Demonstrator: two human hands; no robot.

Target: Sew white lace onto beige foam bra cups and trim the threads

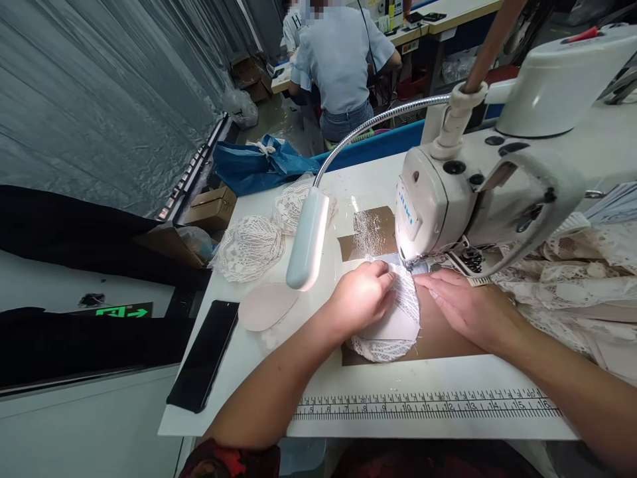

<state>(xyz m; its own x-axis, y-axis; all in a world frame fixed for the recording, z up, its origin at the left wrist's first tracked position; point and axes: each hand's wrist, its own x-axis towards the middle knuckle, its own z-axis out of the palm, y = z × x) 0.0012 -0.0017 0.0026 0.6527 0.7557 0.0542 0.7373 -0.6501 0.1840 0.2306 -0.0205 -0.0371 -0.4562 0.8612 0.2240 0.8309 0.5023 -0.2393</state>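
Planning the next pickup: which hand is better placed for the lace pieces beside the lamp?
Likely the left hand: it is nearer the lace pieces, though it rests on the workpiece at the sewing machine. The right hand is farther, by the workpiece's right edge.

Left hand (365, 295) hides part of lace piece (402, 317); right edge crops lace pile (572, 269).

- Your white tabletop (237, 360) bears a white metal sewing machine (432, 192).
- Leftward you have a black rectangular phone (204, 355) and rounded cream lace pieces (251, 249).
- Along your edge runs a black-marked ruler scale (423, 406).
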